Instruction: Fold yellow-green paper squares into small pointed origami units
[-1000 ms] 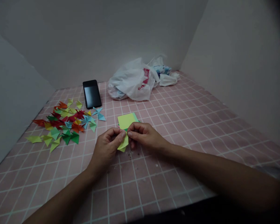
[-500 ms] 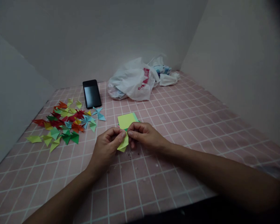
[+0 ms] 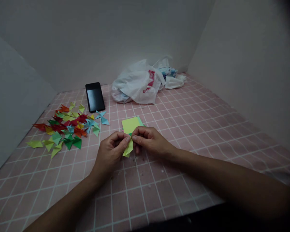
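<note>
Both hands pinch the yellow-green paper just above the mat: left hand, right hand, fingertips closed. Risk: uneven pressure skews the crease or tears it.

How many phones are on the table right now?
1. The black phone lies face up on the pink table, between the pile of folded paper pieces and the white plastic bags.

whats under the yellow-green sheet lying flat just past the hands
A darker green sheet pokes out along the right edge of the yellow-green paper sheet. How many more sheets lie beneath is hidden; its near end is covered by the right hand.
</note>
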